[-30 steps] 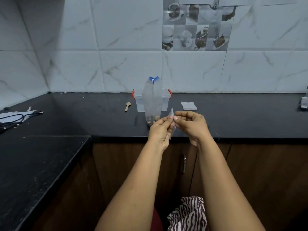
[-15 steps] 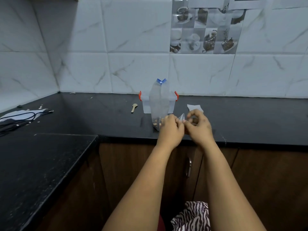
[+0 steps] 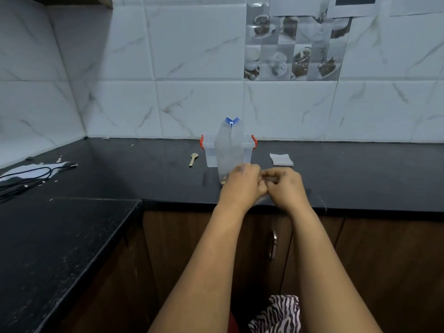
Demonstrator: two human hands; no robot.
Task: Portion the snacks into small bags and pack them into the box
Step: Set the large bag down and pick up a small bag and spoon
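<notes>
My left hand (image 3: pixel 242 185) and my right hand (image 3: pixel 284 186) meet over the front of the black counter (image 3: pixel 144 179), both pinching one small clear bag (image 3: pixel 260 200); only a sliver of it shows between and under the fingers. Just behind my left hand stands a tall clear snack bag (image 3: pixel 229 150) with a blue clip on top and a few brown snacks at its bottom. Behind that sits a clear plastic box (image 3: pixel 210 152) with orange latches. A stack of small bags (image 3: pixel 281 159) lies to the right of the box.
A small wooden spoon (image 3: pixel 193 159) lies left of the box. Black cables (image 3: pixel 28 176) and a white sheet lie on the left counter wing. Wooden cabinet doors with a metal handle (image 3: pixel 273 245) are below the counter edge.
Both hands have moved forward and lower onto the counter with the small bag, and they now cover most of it. The view has shifted slightly; the objects on the counter have stayed put.
</notes>
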